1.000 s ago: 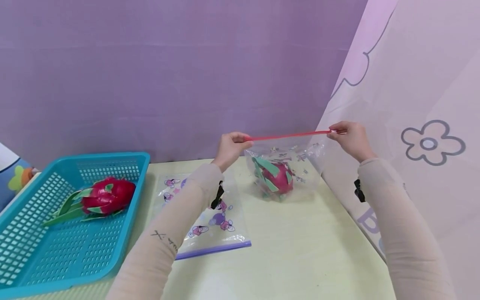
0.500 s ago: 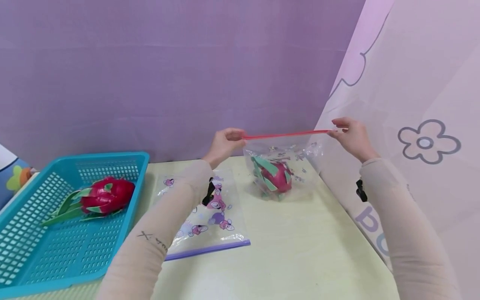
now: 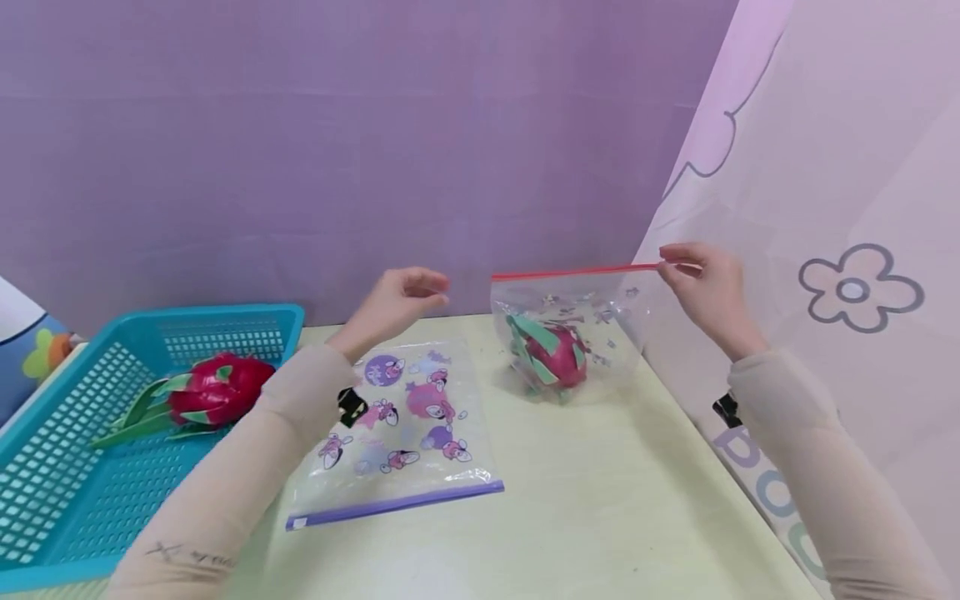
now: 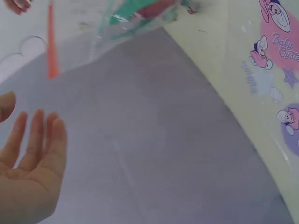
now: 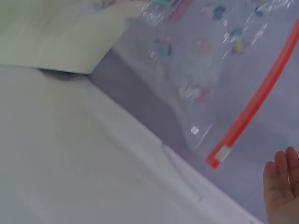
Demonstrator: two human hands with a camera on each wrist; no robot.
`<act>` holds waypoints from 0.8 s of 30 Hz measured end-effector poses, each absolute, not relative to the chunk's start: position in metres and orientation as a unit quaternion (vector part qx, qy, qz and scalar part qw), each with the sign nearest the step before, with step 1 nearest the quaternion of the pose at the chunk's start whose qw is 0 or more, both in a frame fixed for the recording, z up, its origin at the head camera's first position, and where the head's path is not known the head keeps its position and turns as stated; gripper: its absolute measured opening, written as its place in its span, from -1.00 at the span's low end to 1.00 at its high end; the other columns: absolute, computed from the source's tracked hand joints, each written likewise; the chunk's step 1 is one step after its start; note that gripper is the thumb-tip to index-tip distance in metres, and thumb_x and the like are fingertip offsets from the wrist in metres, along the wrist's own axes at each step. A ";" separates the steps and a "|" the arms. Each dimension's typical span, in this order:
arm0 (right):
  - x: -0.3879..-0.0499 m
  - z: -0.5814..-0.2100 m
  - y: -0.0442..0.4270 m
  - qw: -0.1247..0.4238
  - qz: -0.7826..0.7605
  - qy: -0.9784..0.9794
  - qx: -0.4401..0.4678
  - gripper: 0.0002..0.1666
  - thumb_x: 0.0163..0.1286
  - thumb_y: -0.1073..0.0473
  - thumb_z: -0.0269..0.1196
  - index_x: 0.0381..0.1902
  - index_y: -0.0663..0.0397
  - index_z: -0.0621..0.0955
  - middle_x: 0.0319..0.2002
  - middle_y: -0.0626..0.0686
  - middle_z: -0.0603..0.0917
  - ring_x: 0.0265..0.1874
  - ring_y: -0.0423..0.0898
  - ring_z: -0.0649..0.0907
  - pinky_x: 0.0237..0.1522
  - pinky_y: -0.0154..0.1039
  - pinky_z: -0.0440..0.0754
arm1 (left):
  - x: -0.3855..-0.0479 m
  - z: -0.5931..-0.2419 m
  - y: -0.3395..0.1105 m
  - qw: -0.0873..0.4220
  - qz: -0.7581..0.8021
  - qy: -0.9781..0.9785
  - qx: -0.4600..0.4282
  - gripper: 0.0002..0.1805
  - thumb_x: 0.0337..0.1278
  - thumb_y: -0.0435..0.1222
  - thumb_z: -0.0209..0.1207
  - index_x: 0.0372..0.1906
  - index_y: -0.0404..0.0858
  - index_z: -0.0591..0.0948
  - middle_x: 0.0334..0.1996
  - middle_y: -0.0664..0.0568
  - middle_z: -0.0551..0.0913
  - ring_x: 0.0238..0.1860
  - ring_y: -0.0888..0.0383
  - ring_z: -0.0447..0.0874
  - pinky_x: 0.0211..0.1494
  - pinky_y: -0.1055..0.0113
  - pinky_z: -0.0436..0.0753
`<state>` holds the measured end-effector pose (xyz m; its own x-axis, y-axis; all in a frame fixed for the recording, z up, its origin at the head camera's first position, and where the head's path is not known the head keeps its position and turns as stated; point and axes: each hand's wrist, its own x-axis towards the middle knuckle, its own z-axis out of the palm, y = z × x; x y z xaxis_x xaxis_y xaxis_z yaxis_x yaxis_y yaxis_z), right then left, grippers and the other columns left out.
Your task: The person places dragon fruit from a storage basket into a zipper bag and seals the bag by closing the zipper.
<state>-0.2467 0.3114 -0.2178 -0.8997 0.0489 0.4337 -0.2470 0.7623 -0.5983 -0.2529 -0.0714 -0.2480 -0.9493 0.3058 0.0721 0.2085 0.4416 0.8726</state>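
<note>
A clear zip bag (image 3: 600, 333) with a red zip edge stands upright at the back right of the table. Inside it lies a dragon fruit (image 3: 557, 354), pink with green scales. My left hand (image 3: 401, 300) hangs in the air left of this bag, fingers loosely bent and holding nothing. Close to the right end of the red zip is my right hand (image 3: 708, 287); in the right wrist view its straight fingers (image 5: 281, 175) stand apart from the zip slider (image 5: 223, 153). A second zip bag (image 3: 397, 433), printed and purple-edged, lies flat below my left hand.
At the left stands a teal plastic basket (image 3: 176, 312) with another dragon fruit (image 3: 221, 390) in it. A purple cloth wall (image 3: 375, 150) rises behind the table (image 3: 570, 500). The white printed wall (image 3: 847, 400) borders the right side.
My left hand has let go of the red zip's left end and moved left. The right hand's fingers have come off the right end. The bag stays standing.
</note>
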 end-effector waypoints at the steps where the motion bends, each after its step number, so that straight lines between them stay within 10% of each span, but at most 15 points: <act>1: -0.244 -0.219 0.307 0.218 0.339 -0.913 0.062 -0.64 0.32 0.16 0.11 0.01 0.24 0.56 -0.03 0.20 0.60 -0.08 0.02 0.58 -0.08 -0.48 0.55 | -0.247 -0.246 -0.075 0.060 0.497 0.852 0.153 -0.64 0.18 -0.21 0.14 0.08 -0.18 0.50 0.04 -0.02 0.56 0.07 0.06 0.51 0.14 0.13 0.49; 11: -0.218 -0.252 0.251 0.169 0.338 -0.904 0.199 -0.73 0.25 0.28 0.21 -0.08 0.21 0.60 -0.15 0.18 0.66 -0.15 0.07 0.65 -0.12 -0.06 0.62 | -0.182 -0.257 -0.103 0.006 0.409 0.886 0.218 -0.70 0.16 -0.25 0.16 0.02 -0.14 0.57 -0.06 0.03 0.62 -0.06 0.11 0.58 -0.04 0.23 0.62; 24: -0.184 -0.309 0.164 0.032 0.366 -0.874 0.319 -0.75 0.18 0.28 0.27 -0.13 0.08 0.63 -0.18 0.00 0.67 -0.20 -0.13 0.64 -0.13 -0.20 0.62 | -0.114 -0.302 -0.128 0.016 0.457 0.870 0.182 -0.81 0.11 -0.29 0.19 -0.14 -0.14 0.63 -0.21 0.09 0.67 -0.25 0.27 0.63 -0.20 0.47 0.61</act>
<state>-0.1836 0.1641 -0.3095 -0.7942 -0.5339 0.2901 -0.5813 0.5283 -0.6189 -0.1140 -0.1279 -0.3016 -0.9331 0.3319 0.1383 0.3022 0.5156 0.8018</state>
